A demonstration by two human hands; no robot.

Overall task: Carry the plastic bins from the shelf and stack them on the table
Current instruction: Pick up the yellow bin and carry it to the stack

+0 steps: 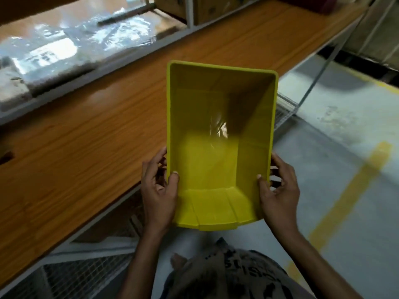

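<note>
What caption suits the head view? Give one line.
Left hand and right hand grip a yellow bin by its sides, beside a wooden surface.

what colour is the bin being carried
Yellow: the plastic bin, held by the left hand and right hand, head view.

**Plastic bin** point(216, 169): uniform bright yellow inside and along the rim, turning darker olive where shadow crosses its far right wall.
**Wooden surface** point(97, 137): orange-brown with fine lengthwise grain streaks, bordered by a pale grey-white metal frame point(121, 61).
**Wire mesh** point(82, 275): light grey, square grid.
**Wrapped packages** point(54, 55): clear glossy film with white glare over grey contents.
**Cardboard boxes** point(207, 7): tan brown.
**Floor** point(323, 147): pale grey and mottled, crossed by a yellow painted line point(349, 190) with worn edges.
**Shirt** point(237, 275): light grey-beige with black printed lettering.
</note>
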